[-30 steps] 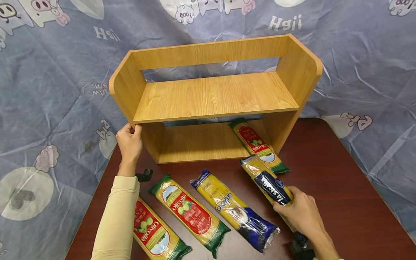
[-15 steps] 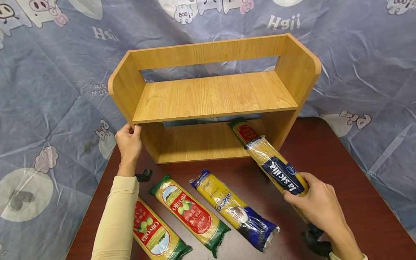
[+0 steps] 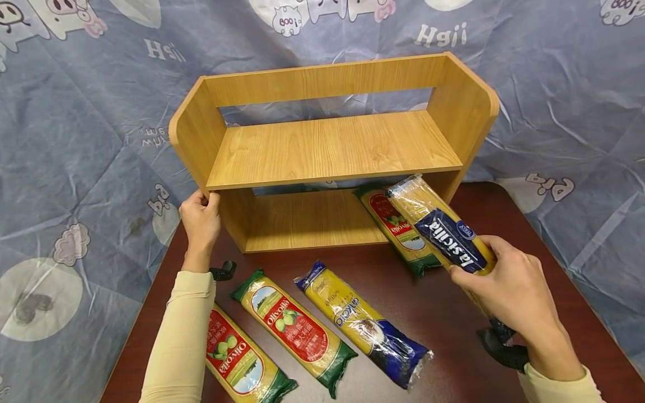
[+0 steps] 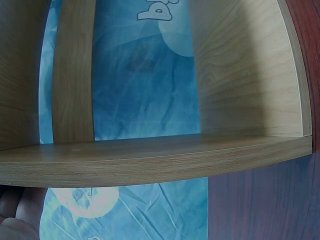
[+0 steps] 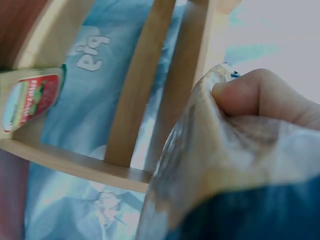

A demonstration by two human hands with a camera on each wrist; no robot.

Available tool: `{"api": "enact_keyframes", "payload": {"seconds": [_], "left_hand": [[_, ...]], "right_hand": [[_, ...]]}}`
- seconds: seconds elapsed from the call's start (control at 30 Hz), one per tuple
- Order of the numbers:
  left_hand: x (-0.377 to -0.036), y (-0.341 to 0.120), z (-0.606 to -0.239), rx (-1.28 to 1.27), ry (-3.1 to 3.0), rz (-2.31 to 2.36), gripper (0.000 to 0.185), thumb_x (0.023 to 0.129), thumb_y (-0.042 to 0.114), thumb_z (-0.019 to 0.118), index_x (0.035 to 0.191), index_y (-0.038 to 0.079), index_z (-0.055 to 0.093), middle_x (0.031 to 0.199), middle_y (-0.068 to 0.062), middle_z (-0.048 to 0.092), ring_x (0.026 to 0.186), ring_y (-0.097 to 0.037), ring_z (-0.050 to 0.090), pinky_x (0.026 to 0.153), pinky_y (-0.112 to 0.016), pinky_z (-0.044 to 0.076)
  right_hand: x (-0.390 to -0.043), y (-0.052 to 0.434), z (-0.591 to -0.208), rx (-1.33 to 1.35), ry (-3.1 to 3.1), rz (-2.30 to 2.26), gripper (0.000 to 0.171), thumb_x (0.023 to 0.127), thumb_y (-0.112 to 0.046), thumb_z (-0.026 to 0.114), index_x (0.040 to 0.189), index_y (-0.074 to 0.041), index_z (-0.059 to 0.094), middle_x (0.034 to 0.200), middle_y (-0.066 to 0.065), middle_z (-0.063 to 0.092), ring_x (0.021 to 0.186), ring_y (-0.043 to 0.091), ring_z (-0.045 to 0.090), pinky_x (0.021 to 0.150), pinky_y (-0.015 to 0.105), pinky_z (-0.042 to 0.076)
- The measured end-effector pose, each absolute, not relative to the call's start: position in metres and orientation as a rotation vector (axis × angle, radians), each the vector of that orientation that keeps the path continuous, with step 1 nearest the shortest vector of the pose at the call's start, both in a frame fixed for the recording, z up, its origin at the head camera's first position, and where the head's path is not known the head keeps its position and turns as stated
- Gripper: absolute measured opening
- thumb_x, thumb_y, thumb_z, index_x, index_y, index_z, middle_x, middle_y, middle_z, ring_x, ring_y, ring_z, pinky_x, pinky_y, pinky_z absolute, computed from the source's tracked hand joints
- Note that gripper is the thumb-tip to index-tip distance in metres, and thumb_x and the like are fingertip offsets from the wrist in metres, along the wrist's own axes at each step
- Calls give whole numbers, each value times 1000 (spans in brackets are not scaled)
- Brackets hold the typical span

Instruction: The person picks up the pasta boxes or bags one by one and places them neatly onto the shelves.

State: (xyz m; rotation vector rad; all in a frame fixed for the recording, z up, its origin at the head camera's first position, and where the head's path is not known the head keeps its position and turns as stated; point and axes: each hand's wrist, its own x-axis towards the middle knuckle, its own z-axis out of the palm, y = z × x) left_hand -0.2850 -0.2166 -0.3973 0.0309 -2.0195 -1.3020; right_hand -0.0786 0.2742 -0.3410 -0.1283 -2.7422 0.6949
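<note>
Blue cartoon-print cloth (image 3: 75,145) backs the dark-red surface (image 3: 491,212); the left hand (image 3: 200,221) grips the wooden shelf (image 3: 332,148) by its left side, the right hand (image 3: 514,285) grips the La Sicilia pasta pack (image 3: 440,226) before the shelf's lower right.

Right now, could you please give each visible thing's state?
Wooden shelf: upright
Left hand: gripping shelf
La Sicilia pack: lifted, tilted
Right hand: gripping that pack
Shelved Olivoilà pack: near end jutting out
Left Olivoilà pack: flat, partly hidden
Middle Olivoilà pack: flat
Blue-ended pack: flat

La Sicilia pkt (image 3: 439,228) is yel w/ navy label (image 3: 449,240).
</note>
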Motion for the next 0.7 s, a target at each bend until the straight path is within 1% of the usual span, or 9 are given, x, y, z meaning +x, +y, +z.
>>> {"api": "enact_keyframes", "payload": {"seconds": [0.07,0.1,0.23,0.3,0.37,0.57,0.7], "left_hand": [[-285,-216,-397,48,-2012,-1293,19,91,3,61,75,-3,68,59,-1,52,52,-7,43,44,-14,27],[-285,-216,-398,44,-2007,-1291,19,91,3,61,74,-1,68,58,-1,51,51,-6,42,44,-13,26],[-286,-218,-397,40,-2015,-1269,21,91,6,60,71,1,64,56,-3,49,51,-10,41,44,-17,25],[-286,-220,-397,20,-2023,-1267,20,90,9,60,71,3,64,55,0,48,50,-10,42,44,-22,26],[-286,-221,-398,25,-2026,-1261,19,90,8,60,72,2,64,56,-1,49,51,-11,42,44,-22,26],[-285,-220,-398,23,-2009,-1256,19,90,4,62,71,2,66,56,3,49,50,-6,41,45,-20,27],[-285,-218,-397,-5,-1999,-1285,17,90,4,64,74,0,70,59,-1,53,52,-6,43,44,-15,27]], "right_hand": [[-80,273,-334,-129,-2735,691,69,72,-34,89,124,1,62,88,17,68,70,28,61,56,37,45],[-81,272,-330,-128,-2732,690,69,72,-34,88,124,2,62,89,18,68,70,29,62,55,37,45],[-87,270,-316,-126,-2723,688,68,73,-34,87,124,3,61,92,21,68,71,30,62,55,37,45],[-90,269,-310,-130,-2726,685,69,74,-36,86,125,3,60,95,22,67,73,32,62,57,37,45],[-94,269,-304,-136,-2731,678,70,75,-38,86,126,3,60,96,22,66,75,33,61,58,38,44],[-105,269,-291,-153,-2745,672,71,77,-42,83,127,3,59,99,24,64,79,37,59,58,39,43],[-111,269,-285,-158,-2754,672,72,79,-42,82,128,4,58,102,25,63,81,38,58,59,39,43]]}}
